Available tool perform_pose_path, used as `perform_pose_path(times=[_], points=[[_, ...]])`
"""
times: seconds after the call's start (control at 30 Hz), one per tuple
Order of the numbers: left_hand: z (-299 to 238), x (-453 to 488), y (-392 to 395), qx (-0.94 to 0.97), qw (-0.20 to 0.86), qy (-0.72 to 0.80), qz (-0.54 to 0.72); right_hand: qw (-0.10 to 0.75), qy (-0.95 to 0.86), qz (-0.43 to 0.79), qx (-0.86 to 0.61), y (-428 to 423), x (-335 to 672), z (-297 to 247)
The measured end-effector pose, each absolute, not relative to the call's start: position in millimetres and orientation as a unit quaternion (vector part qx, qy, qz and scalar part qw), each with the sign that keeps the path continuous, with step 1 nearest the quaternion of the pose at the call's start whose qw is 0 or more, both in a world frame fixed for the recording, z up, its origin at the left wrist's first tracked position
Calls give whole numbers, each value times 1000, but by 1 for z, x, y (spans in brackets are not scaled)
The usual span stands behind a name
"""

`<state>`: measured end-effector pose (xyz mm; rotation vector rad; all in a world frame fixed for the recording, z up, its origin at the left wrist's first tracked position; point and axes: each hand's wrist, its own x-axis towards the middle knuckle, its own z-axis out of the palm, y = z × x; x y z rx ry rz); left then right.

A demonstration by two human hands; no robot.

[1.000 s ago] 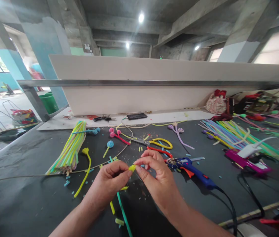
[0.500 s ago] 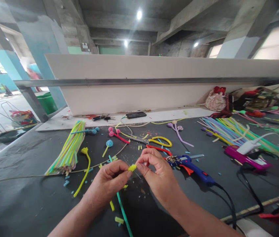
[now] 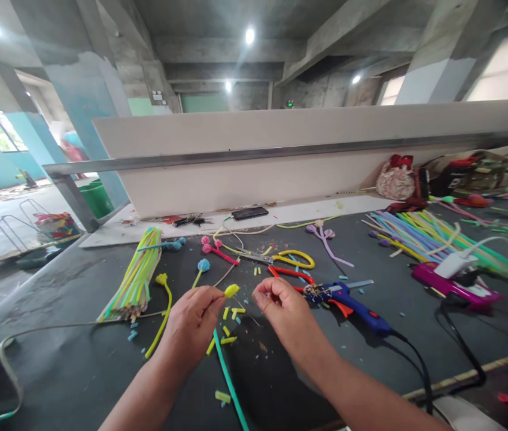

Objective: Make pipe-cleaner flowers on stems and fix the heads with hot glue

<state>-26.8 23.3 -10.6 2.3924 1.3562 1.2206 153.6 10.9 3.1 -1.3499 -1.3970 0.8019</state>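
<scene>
My left hand (image 3: 193, 320) is closed in a pinch on a green stem (image 3: 229, 383) topped with a small yellow bud (image 3: 231, 291). My right hand (image 3: 283, 314) hovers a short way to the right of the bud, its fingers curled together; I cannot see anything in them. A blue glue gun (image 3: 347, 299) lies just right of my right hand. Red-handled scissors (image 3: 290, 274) and yellow-handled scissors (image 3: 292, 258) lie beyond the hands on the dark table (image 3: 69, 359).
A bundle of coloured stems (image 3: 134, 278) lies at left, a bigger spread (image 3: 433, 236) at right. Finished flower stems (image 3: 215, 248), cut bits, a pink power strip (image 3: 455, 287), cables, a phone (image 3: 249, 212) and a white board wall (image 3: 280, 155) surround the work spot.
My hands have come apart: the right hand let go of the yellow bud and drew back to the right. The left hand keeps the stem. The view shifted slightly.
</scene>
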Motion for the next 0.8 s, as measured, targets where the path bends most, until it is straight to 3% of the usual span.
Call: perform_pose_path(times=[0.33, 0.6, 0.8], points=[[-15, -18, 14, 839, -50, 364, 401, 458, -501, 512, -526, 3, 147, 1], [-12, -19, 10, 862, -92, 341, 363, 441, -496, 523, -534, 4, 154, 4], [-9, -17, 7, 880, -101, 334, 324, 375, -559, 498, -546, 8, 162, 9]])
